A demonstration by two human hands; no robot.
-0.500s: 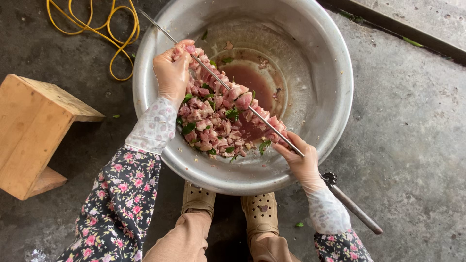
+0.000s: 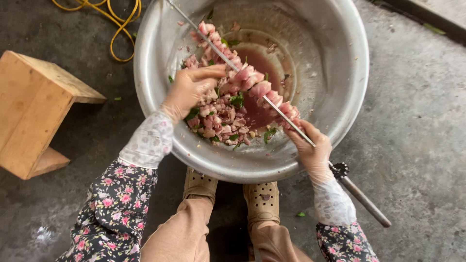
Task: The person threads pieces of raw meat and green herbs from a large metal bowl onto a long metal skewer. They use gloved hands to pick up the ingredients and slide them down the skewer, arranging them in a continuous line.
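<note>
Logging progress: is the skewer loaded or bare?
Loaded: meat chunks line the skewer between left hand and right hand.
</note>
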